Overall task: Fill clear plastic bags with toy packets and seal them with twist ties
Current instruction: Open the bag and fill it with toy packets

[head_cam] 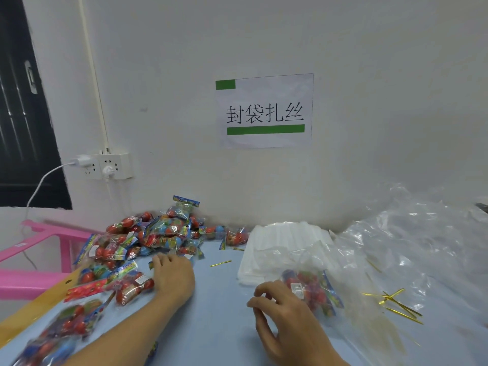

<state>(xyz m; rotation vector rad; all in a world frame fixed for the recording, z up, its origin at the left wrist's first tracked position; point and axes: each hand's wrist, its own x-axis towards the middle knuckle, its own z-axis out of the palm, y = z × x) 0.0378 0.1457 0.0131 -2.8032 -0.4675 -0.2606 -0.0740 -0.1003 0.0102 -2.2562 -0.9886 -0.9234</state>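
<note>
L hand (173,277) lies palm-down at the near edge of the toy packet pile (158,236), fingers (165,260) curled onto a packet there; can't tell if it's truly gripped or only touched. R hand (285,313) sits just left of the clear bag (314,289), which already has some packets inside; fingers loosely bent, and whether they pinch the bag film isn't visible, so can't tell.

Landmark = the flat white stack of empty bags (280,247) on the blue counter (219,299). Pile is to its left, against the wall. Part-filled bag lies on the stack's near-right corner. One gold twist tie (220,263) sits between pile and stack; more ties (398,305) lie right of the stack, w/ crumpled clear film (412,233) behind them.

Handling, my guess: packets are light, crinkly, slick film over hard round toys, so they'll slide and shift. Best grabbed by the card header or across the body, not by loose film. Bag is floppy, won't hold its mouth open alone; needs one hand at the rim. Ties are thin, stiff wire, easiest pinched mid-length. Step looks like mid-fill, no tie on yet.
</note>
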